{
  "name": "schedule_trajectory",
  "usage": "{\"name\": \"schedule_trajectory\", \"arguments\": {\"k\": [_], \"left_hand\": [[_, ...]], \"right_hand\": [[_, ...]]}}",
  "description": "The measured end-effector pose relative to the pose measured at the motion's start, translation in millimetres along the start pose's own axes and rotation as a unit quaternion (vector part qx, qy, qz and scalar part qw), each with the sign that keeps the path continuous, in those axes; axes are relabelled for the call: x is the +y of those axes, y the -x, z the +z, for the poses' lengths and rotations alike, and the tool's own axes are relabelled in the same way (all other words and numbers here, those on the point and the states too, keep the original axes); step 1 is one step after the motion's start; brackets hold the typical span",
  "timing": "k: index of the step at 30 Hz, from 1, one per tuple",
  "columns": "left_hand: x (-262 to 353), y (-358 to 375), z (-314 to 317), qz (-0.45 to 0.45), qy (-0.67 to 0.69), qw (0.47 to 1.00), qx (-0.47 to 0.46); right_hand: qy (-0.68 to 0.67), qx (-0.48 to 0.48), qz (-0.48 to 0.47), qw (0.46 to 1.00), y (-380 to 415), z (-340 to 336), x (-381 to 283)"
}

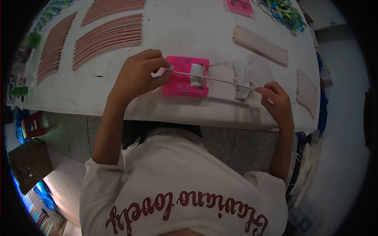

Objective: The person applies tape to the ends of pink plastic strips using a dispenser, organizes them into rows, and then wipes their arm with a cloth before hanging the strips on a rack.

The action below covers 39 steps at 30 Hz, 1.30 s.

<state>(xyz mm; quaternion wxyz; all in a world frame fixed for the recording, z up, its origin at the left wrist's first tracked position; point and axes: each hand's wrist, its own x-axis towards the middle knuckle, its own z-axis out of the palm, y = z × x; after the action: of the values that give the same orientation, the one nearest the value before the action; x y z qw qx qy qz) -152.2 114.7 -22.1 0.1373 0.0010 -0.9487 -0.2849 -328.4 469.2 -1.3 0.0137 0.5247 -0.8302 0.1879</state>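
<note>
A long, thin pale strip (220, 80) is stretched between my two hands above the table, slanting down to the right. My left hand (139, 74) pinches its left end, where something small and white shows at the fingertips. The right end is pinched by my right hand (277, 101), thumb against forefinger. Below the strip lies a bright pink tray (179, 89) with a white roller-like piece (196, 70) at its right side. A crumpled whitish wrapper or cloth (242, 80) rests between the tray and my right hand.
Rows of pinkish strips (108, 39) lie at the left of the white-covered table (189, 112). Paler strip bundles (260, 45) lie at the right. Another pink tray (239, 6) and a blue-green pile (285, 13) are at the back. A red stool (33, 125) stands lower left.
</note>
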Motion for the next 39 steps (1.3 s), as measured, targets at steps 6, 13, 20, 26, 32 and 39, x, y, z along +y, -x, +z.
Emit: {"name": "schedule_trajectory", "arguments": {"k": [6,13,20,26,32,39], "left_hand": [[48.1,-51.2,49.5,0.148,-0.078,0.986,-0.006],[107.7,-79.9,66.4,0.089,0.074,0.982,-0.152],[90.5,-70.2,42.4,-0.085,0.486,0.811,-0.315],[72.1,-42.9,9.1,0.114,0.141,0.983,0.002],[41.4,-19.0,-1.5,0.188,0.041,0.943,0.272],[20.3,8.6,-14.3,0.113,0.147,0.898,0.399]], "right_hand": [[0.043,0.032,0.099,0.994,53.7,-29.7,37.2],[0.096,0.177,0.218,0.955,105.6,-62.1,39.6],[0.048,0.132,0.253,0.957,101.3,-62.6,19.4],[0.118,0.200,0.145,0.962,56.3,-58.5,2.4],[0.300,0.331,0.076,0.891,-1.7,-35.3,-25.6],[0.140,0.520,0.120,0.834,-44.4,18.7,-58.1]]}}
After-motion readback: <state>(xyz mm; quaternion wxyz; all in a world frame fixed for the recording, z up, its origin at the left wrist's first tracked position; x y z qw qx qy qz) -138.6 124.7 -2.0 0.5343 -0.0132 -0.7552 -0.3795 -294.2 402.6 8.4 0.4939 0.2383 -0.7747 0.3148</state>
